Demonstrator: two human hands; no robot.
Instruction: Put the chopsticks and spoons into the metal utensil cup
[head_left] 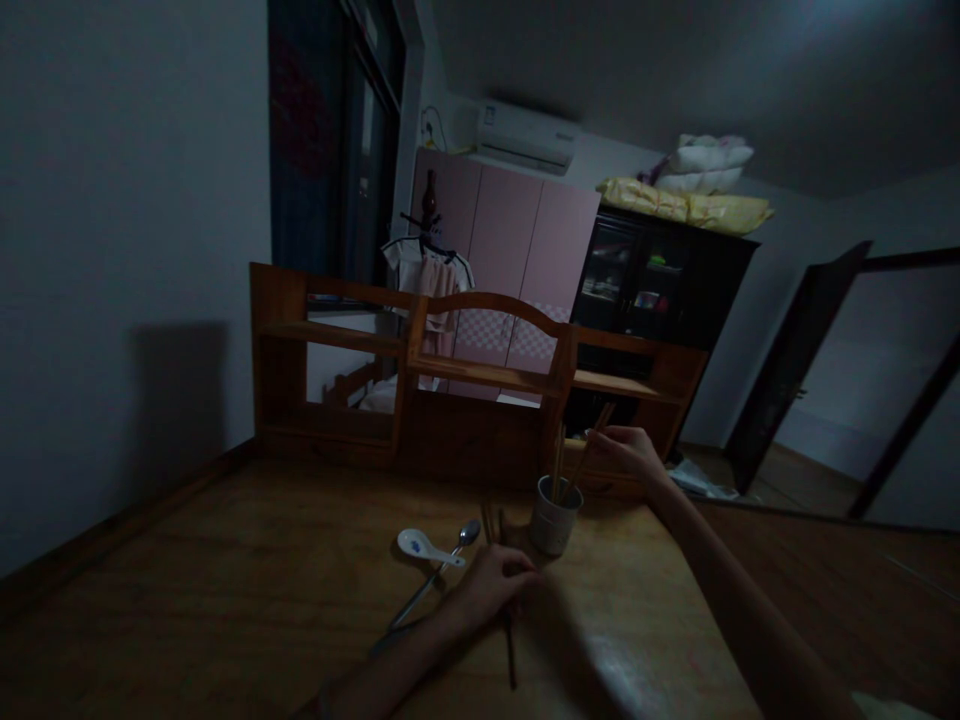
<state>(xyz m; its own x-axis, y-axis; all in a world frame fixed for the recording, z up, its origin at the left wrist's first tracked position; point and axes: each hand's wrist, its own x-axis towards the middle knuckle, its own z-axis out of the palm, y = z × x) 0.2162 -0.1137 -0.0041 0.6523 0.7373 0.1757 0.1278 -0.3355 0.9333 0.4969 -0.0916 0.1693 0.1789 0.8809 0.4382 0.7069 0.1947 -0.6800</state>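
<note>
My right hand (628,450) is closed in a pinch on thin wooden chopsticks (589,448), whose lower ends stand inside a light grey cup (553,525). More chopsticks lean in the same cup. Lower down, my left hand (496,582) rests at the table with its fingers curled around chopsticks (512,655); their ends show above and below the hand. Just left of it lie a white ceramic spoon (420,545) with a blue mark and a long-handled metal spoon (469,532), crossing each other. The low light hides the fingertips of the left hand.
A wooden table (300,560) carries a shelf rack (480,375) along its back edge, behind the cup. A wall (135,250) bounds the left side. Beyond are a pink wardrobe (506,215), a dark cabinet (667,290) and an open door (799,350).
</note>
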